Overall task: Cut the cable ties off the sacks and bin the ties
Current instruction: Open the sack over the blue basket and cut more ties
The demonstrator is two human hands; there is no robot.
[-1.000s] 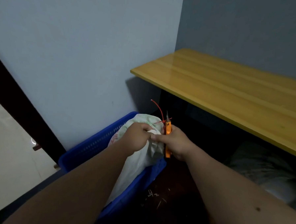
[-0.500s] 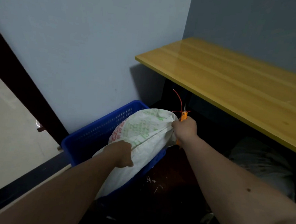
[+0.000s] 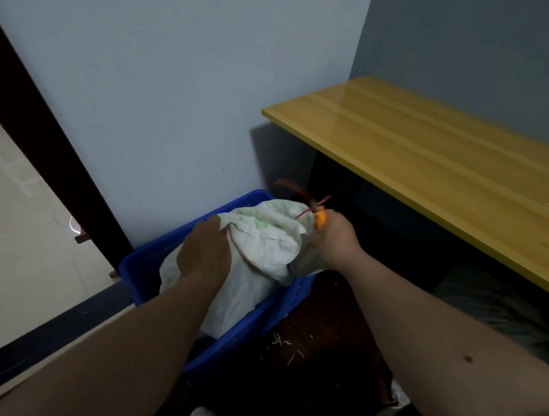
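Two hands work at one white sack [image 3: 258, 254] that lies in a blue plastic crate [image 3: 288, 307] on the floor, against the pale blue wall [image 3: 177, 91]. Left hand [image 3: 205, 255] – palm down on the sack's upper side, fingers laid over the woven cloth toward the crate's far rim; they look only slightly bent, pressing rather than pinching. Right hand [image 3: 335, 239] – fingers curled round an orange-handled cutter [image 3: 321, 218] at the gathered neck of the sack, which points toward the corner of the room. Red cable tie [image 3: 302, 198] sits at that neck, just beyond the cutter's tip; its free ends stick up and out, blurred, so whether it is cut through cannot be told. Sack shows faint green print near the neck and is crumpled there, smoother lower down where it fills the crate. Small pale scraps [image 3: 286, 348] lie scattered on the dark floor [image 3: 324, 321] just beside the crate's near corner. Yellow wooden tabletop [image 3: 443, 172] runs along the right wall, above and apart from the crate. A grey bundle [image 3: 496, 311] lies in shadow beneath the tabletop; too dim to identify.
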